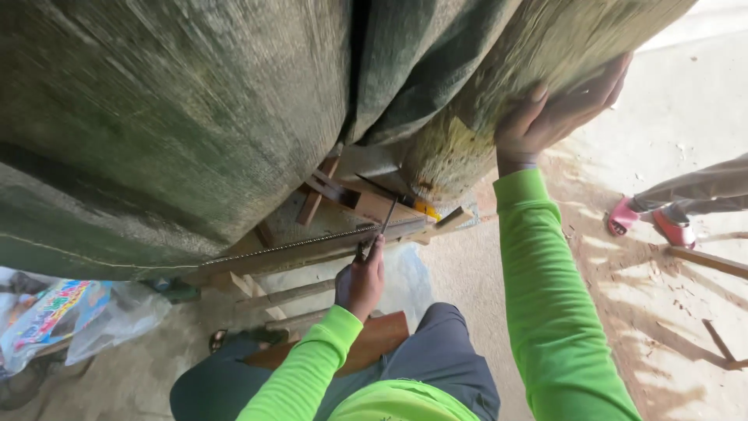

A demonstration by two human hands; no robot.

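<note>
Green-sleeved left hand (360, 282) pinches a slim dark tool (379, 231) against the long saw blade (312, 244), which runs crosswise; right hand (557, 105), fingers spread, braces the tarp (195, 117) above.

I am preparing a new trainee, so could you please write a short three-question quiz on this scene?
1. True or false: the right hand presses against the green woven tarpaulin.
2. What does the left hand grip? A) a thin dark file B) a red brush C) a glass jar
3. What long toothed tool lies under the file?

Key: 1 true; 2 A; 3 a saw blade, resting on the wooden frame.
</note>
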